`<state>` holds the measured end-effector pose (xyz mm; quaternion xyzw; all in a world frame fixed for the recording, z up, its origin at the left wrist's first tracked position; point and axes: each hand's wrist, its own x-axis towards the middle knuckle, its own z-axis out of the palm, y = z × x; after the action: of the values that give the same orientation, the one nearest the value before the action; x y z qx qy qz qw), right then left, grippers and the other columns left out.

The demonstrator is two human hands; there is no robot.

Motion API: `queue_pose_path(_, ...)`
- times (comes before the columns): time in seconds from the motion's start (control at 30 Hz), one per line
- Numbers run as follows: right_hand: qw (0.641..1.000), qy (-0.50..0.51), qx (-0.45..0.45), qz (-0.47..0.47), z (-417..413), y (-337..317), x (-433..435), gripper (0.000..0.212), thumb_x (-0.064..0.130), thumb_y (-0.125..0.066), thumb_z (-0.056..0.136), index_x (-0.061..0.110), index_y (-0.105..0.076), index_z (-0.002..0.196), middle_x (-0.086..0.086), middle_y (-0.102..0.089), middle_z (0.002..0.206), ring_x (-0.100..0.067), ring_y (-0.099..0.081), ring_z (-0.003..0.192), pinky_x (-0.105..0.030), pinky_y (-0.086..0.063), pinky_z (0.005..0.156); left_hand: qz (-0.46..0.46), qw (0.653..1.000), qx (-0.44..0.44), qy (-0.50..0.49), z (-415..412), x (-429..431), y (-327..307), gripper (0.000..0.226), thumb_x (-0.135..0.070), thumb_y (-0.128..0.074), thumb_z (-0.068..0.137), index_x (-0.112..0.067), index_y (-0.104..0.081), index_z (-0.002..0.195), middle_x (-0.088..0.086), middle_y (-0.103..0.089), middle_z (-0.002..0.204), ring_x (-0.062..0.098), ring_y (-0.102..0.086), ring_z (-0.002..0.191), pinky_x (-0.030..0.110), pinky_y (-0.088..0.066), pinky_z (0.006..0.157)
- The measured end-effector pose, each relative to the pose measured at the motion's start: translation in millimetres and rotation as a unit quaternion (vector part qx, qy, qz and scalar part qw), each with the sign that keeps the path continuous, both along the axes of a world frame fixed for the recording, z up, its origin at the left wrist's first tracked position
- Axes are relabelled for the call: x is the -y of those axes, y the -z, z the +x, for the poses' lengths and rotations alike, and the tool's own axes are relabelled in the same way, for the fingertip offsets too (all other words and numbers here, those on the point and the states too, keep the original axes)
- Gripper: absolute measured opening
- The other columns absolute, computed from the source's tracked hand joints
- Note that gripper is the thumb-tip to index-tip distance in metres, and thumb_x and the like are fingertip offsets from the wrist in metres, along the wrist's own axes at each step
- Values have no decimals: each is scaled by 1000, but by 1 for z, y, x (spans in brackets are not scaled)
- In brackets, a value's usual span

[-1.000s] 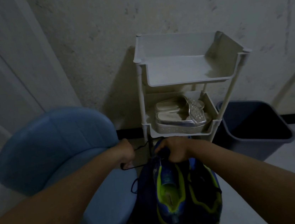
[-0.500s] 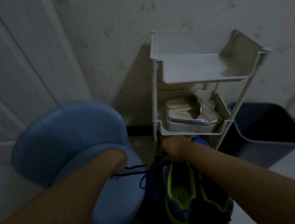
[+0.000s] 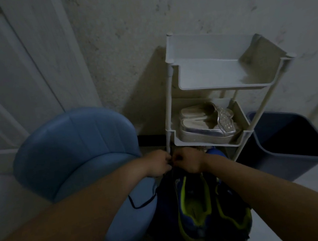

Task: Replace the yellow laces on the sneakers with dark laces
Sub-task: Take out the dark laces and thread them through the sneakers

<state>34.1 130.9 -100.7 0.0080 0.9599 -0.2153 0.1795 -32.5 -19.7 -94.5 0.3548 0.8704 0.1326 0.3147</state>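
Dim wall (image 3: 161, 16) behind, door (image 3: 8, 78) far left. By the wall stands a rack (image 3: 172, 90) holding sandals (image 3: 205, 128), with a bin (image 3: 289, 144) right and a chair (image 3: 73, 150) left. Sneakers (image 3: 193, 212) sit on the floor below the rack. Left hand (image 3: 157, 165) and right hand (image 3: 189, 161) meet above them, fingers curled, pinching a dark lace (image 3: 142, 203) that trails over the chair seat.

Two blue sneakers (image 3: 193, 212) with yellow-green trim, two silver platform sandals (image 3: 205, 129), one dark lace (image 3: 144, 203), one blue chair (image 3: 73, 150), one white shelf rack (image 3: 208, 74), one dark bin (image 3: 298, 155).
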Motion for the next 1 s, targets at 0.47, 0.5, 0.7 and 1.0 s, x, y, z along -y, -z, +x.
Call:
queue_pose_path(0.47, 972, 101, -13, -210, 6, -12, -2, 15, 22, -62, 94, 12, -72, 90, 3, -70, 82, 9, -56, 55, -6, -39, 50, -97, 968, -222, 67, -19, 8, -50, 25, -23, -44, 99, -17, -68, 104, -1, -66, 103, 19, -60, 92, 32, -46, 72)
queue_pose_path(0.5, 968, 110, -19, -223, 7, -13, -2, 17, 21, -62, 94, 9, -73, 89, 2, -71, 81, 9, -56, 54, -6, -40, 50, -119, 965, -224, 67, -22, 10, -52, 25, -24, -45, 99, -15, -68, 105, 1, -66, 103, 20, -60, 91, 31, -45, 70)
queue_pose_path(0.7, 931, 159, -5, -330, 15, -21, 3, 13, 16, -60, 96, 10, -69, 89, -9, -71, 88, -11, -55, 59, -22, -45, 50, -113, 954, -278, 16, -33, 21, -71, 20, -21, -54, 96, -15, -66, 110, 2, -67, 109, 20, -59, 91, 33, -46, 76)
queue_pose_path(1.0, 883, 210, -78, -412, 14, -53, 8, 20, 16, -54, 100, 6, -67, 90, -9, -66, 78, -7, -40, 38, -18, -31, 38, -6, 968, -249, 32, -24, 17, -89, 24, -13, -50, 92, -25, -58, 111, -4, -57, 93, 18, -53, 87, 31, -38, 68)
